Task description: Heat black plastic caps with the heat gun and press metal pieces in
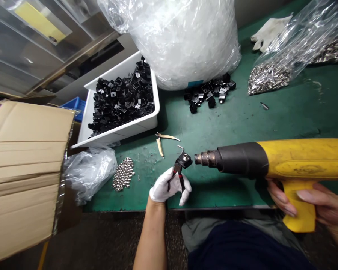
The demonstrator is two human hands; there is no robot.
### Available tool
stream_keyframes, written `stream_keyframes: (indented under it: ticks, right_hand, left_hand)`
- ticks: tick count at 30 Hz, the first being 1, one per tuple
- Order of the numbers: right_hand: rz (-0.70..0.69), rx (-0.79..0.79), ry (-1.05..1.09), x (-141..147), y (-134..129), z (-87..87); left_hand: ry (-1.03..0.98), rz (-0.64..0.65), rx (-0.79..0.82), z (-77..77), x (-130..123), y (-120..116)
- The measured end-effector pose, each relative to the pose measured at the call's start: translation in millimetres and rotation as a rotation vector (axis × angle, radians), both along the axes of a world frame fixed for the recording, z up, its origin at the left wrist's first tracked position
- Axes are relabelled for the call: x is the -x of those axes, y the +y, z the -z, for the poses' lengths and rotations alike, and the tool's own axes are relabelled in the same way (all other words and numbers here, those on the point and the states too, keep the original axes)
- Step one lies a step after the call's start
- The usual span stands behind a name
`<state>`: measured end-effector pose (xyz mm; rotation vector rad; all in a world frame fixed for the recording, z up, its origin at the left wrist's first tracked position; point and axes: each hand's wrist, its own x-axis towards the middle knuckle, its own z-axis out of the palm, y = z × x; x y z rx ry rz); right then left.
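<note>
Blk plastic part is clamped in pliers, pinched by gloved L hand, just beside nozzle of heat gun, which is gripped by bare R hand. White tub is piled w/ blk parts.

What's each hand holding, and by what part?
Gloved left hand: pliers by the handles. Bare right hand: yellow heat gun by its pistol grip.

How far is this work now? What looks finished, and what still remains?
Perhaps done: the small heap of black parts on the green mat. In hand: the gloved left hand holds pliers gripping one black part before the yellow heat gun in the bare right hand. Perhaps left: the full white bin of black parts.
</note>
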<state>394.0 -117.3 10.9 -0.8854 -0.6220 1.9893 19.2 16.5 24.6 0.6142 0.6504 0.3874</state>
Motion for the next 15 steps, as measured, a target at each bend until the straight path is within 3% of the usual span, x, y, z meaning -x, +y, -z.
stream_keyframes:
  ticks: [15]
  right_hand:
    - [0.036, 0.020, -0.016, 3.4, -1.3, -2.6]
  left_hand:
    - [-0.018, 0.074, -0.021, 3.6, 4.2, 2.0]
